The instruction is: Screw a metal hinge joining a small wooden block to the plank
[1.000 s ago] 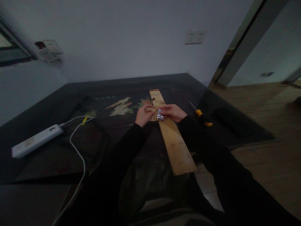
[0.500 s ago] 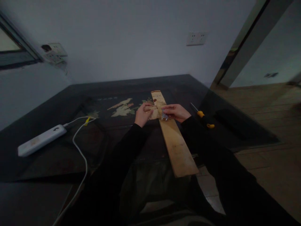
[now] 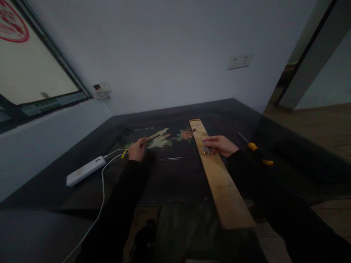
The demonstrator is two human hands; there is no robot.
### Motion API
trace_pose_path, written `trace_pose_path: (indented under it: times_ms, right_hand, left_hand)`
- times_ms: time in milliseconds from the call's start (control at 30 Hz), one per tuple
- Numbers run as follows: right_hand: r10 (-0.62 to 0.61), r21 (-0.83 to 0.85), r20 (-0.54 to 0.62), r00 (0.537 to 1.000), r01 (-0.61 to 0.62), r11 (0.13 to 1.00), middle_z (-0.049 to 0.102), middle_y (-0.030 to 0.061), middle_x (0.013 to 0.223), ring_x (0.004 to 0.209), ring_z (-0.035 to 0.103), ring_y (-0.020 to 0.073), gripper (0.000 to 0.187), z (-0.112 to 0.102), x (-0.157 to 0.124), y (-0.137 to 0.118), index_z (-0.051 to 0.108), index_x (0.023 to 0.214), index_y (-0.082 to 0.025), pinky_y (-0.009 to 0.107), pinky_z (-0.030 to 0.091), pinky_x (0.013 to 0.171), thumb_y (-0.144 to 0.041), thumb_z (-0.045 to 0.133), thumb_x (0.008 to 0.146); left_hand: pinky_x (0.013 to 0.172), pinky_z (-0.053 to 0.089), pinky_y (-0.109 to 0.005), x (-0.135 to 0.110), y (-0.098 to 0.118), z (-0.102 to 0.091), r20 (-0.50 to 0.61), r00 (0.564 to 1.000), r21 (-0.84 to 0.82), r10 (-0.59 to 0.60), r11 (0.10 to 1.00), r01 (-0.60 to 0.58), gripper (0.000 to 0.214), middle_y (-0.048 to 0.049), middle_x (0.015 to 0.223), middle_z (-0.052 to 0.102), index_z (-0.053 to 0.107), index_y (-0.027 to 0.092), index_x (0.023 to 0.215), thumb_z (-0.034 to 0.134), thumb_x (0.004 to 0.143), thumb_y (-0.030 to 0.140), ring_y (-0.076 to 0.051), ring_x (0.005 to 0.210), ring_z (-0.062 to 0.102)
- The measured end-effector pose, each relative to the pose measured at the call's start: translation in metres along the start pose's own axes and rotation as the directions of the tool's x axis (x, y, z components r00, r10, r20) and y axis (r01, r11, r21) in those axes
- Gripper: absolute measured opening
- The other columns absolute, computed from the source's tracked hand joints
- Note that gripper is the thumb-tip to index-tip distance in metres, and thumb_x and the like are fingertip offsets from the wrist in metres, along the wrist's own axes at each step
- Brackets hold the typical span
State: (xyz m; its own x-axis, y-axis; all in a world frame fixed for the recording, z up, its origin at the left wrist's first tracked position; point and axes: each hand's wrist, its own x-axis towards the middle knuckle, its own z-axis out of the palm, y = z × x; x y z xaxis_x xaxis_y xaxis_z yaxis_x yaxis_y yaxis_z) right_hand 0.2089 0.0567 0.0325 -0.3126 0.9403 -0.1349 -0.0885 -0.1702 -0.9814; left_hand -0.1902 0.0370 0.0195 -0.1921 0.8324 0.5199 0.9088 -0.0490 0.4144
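Note:
My right hand (image 3: 221,145) is closed on a small shiny metal fitting (image 3: 207,149), pinched between thumb and fingertips over the wooden board (image 3: 225,193). Its exact kind is too small to tell. The long pale board lies lengthwise on the dark table, its near end jutting past the front edge. To the left, my left hand (image 3: 137,149) rests at the painted bird design (image 3: 160,140), fingers drawn together. Whatever is in those fingers, if anything, cannot be made out.
A screwdriver (image 3: 252,147) with a yellow and black handle lies right of the board. On the left sit a white power strip (image 3: 86,171) and its white cable (image 3: 103,190), with a yellow tag. The wall behind has sockets (image 3: 240,61).
My left hand has left the board and moved left across the table; a pale scrap that was beside its fingers no longer shows. My right hand keeps the metal fitting. The view has shifted.

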Motion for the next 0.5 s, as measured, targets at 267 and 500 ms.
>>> trace_pose_path:
  times_ms: [267, 500]
  right_hand:
    - [0.017, -0.019, 0.024, 1.000, -0.017, 1.000, 0.065, 0.0039, 0.066, 0.048, 0.054, 0.0052, 0.020, -0.002, 0.003, 0.005, 0.069, 0.089, -0.012, 0.013, 0.035, 0.034, -0.012, 0.071, 0.069]
    - [0.043, -0.037, 0.046, 0.998, -0.042, 0.998, 0.065, 0.0032, 0.064, 0.045, 0.054, 0.0053, 0.020, -0.001, 0.002, 0.003, 0.067, 0.092, -0.009, 0.014, 0.039, 0.036, -0.009, 0.068, 0.072]
  left_hand:
    - [0.095, 0.044, -0.037, -0.001, -0.031, 0.023, 0.232, 0.971, 0.023, 0.057, 0.998, -0.064, 0.036, -0.0121, 0.118, 0.065, 0.062, 0.019, 0.111, 0.058, 0.076, 0.026, -0.026, 0.112, 0.058]
    - [0.101, 0.042, -0.039, 0.005, -0.041, 0.023, 0.163, 0.986, 0.068, -0.017, 0.998, 0.006, 0.041, -0.0149, 0.125, 0.060, 0.054, 0.011, 0.122, 0.046, 0.083, 0.019, -0.026, 0.118, 0.054]
